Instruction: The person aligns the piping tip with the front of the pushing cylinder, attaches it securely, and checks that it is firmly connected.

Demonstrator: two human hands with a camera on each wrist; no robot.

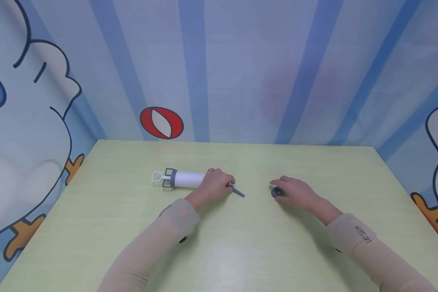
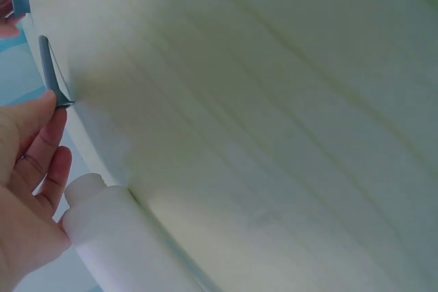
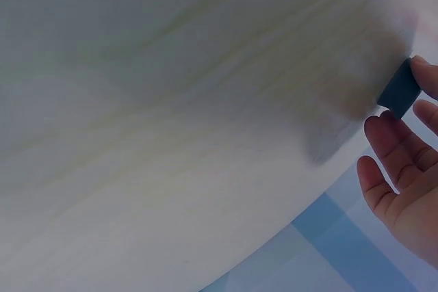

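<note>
A large white syringe-like tube (image 1: 188, 179) with a dark grey flanged collar and a white loop-ended plunger (image 1: 157, 176) lies on the table, left of the middle. My left hand (image 1: 215, 185) pinches a grey tapered nozzle (image 1: 238, 192) at its wide end, just beyond the tube's front end. In the left wrist view, the tube's narrow white neck (image 2: 86, 188) is bare, close beneath the fingers. On the right, thumb and fingers of my right hand (image 1: 297, 195) pinch a dark grey ring-shaped cap (image 3: 400, 88). A hole shows in its middle in the head view.
The pale yellow-green table (image 1: 241, 243) ends at a blue striped backdrop (image 1: 237, 73). Cartoon-printed panels (image 1: 29, 154) flank it on both sides. The tube lies between the left hand and the table's left side.
</note>
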